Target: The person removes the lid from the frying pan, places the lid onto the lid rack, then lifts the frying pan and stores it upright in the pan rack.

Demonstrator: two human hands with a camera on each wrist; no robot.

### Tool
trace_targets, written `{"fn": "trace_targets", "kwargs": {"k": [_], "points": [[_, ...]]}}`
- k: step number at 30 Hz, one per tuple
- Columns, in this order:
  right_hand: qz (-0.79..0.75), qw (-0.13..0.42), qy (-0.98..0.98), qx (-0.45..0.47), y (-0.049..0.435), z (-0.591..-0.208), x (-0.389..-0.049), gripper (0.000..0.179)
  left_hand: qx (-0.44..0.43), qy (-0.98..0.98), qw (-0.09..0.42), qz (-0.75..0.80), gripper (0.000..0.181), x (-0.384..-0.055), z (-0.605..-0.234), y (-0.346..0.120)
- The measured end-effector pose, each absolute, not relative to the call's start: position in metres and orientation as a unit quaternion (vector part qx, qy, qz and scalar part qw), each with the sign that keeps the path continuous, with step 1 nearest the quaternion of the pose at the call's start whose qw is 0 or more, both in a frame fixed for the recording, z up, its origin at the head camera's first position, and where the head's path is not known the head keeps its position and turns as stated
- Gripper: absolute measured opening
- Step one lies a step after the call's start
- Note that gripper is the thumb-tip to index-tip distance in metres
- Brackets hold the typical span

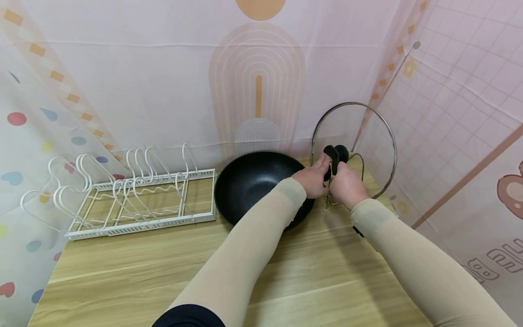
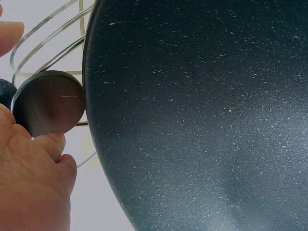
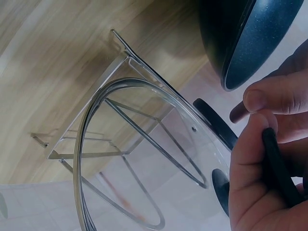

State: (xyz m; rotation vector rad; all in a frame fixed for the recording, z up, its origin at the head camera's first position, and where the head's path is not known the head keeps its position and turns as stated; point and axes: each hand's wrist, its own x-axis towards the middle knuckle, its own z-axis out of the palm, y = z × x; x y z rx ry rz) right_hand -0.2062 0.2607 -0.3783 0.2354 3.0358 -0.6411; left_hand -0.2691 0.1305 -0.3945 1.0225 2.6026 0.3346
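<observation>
A large glass lid with a metal rim stands upright in a wire lid rack at the right. Several black knobs sit close together by its middle. My right hand has thumb and fingers curled round one black knob. Beside it, my left hand holds a round black knob, its fingers at the lower edge. How the knobs join their lids is partly hidden by the hands. A black wok sits beneath my left forearm, its rim near the left hand.
A white rack with upright curved hoops stands to the left of the wok. Everything rests on a wood-grain table. A patterned cloth hangs behind, and another printed cloth wall rises close on the right.
</observation>
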Motion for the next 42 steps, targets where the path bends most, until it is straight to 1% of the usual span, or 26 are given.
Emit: {"fn": "trace_targets", "kwargs": {"k": [11,18,25,33,42], "points": [[-0.205,0.005,0.977,0.063,0.2586,-0.3797,-0.2055,0.031,0.364,0.912,0.154,0.111,0.095,-0.2704,-0.3947,0.1275],[-0.211,0.011,0.976,0.060,0.2589,-0.3802,-0.2057,0.033,0.355,0.913,0.162,0.116,0.095,-0.2702,-0.3966,0.1274],[-0.218,0.006,0.974,0.058,0.2573,-0.3815,-0.2053,0.034,0.348,0.915,0.166,0.119,0.095,-0.2704,-0.3984,0.1281],[-0.215,0.015,0.974,0.064,0.2549,-0.3825,-0.2054,0.035,0.333,0.913,0.182,0.148,0.098,-0.2703,-0.3989,0.1257],[-0.216,0.024,0.973,0.071,0.2511,-0.3845,-0.2040,0.038,0.326,0.913,0.200,0.142,0.095,-0.2711,-0.3996,0.1243]]}}
